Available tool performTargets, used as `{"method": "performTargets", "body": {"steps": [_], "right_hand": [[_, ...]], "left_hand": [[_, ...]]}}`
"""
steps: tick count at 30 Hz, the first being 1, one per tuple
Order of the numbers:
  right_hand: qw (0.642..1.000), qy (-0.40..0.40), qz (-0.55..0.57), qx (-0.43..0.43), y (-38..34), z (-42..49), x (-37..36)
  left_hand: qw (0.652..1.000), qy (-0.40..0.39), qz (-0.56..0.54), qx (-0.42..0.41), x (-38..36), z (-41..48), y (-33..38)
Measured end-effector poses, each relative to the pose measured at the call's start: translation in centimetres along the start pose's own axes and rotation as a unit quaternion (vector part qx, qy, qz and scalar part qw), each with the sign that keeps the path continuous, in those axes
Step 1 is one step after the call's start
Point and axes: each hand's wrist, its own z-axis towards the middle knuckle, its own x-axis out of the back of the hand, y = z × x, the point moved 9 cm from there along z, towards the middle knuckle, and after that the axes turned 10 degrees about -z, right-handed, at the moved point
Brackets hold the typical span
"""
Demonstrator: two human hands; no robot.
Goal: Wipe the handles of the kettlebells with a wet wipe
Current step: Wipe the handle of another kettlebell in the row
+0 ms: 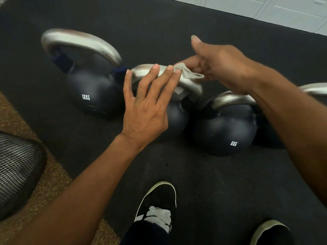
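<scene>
Three dark kettlebells with silver handles stand in a row on the black mat: a 12KG one (pixel 93 91) at the left, a middle one (pixel 178 117), and an 8KG one (pixel 224 131) at the right. My left hand (pixel 148 103) rests flat with spread fingers on the middle kettlebell's handle (pixel 192 85). My right hand (pixel 219 66) pinches a crumpled whitish wet wipe (pixel 185 71) against the top of that same handle, thumb sticking up. A fourth silver handle (pixel 315 88) peeks out behind my right forearm.
Black rubber mat (pixel 212 183) covers the floor, with brown speckled flooring (pixel 53 183) at the lower left. A black mesh object (pixel 17 170) sits at the left edge. My two black shoes (pixel 159 206) stand at the bottom. A white wall (pixel 283 13) runs along the top right.
</scene>
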Motion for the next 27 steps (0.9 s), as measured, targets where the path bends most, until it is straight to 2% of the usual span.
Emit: {"method": "performTargets", "body": {"steps": [3, 6, 8, 15, 18, 24, 27], "right_hand": [[0.993, 0.09, -0.076, 0.014, -0.7, -3.2, -0.3], [0.95, 0.181, -0.251, 0.038, -1.0, -5.9, -2.9], [0.923, 0.21, -0.314, 0.075, -0.7, -7.1, -5.6], [0.866, 0.272, -0.412, 0.076, 1.8, -7.5, -9.3], [0.862, 0.275, -0.416, 0.096, 1.3, -7.1, -8.6], [0.9, 0.226, -0.358, 0.103, -1.2, -5.3, -5.1], [0.901, 0.23, -0.353, 0.108, -1.6, -4.9, -4.2]], "left_hand": [[1.0, -0.002, -0.004, 0.001, -0.1, -0.1, -0.1], [1.0, -0.001, -0.009, -0.004, 0.0, -0.2, -0.1], [1.0, 0.002, -0.012, -0.01, -0.1, -0.3, -0.2], [0.999, -0.005, -0.025, -0.019, -0.1, -0.4, -0.5], [0.999, -0.006, -0.033, -0.025, 0.0, -0.4, -0.6], [0.998, 0.028, -0.064, -0.009, 0.4, -0.3, -0.5], [0.998, 0.028, -0.063, -0.011, 0.3, -0.4, -0.6]]}}
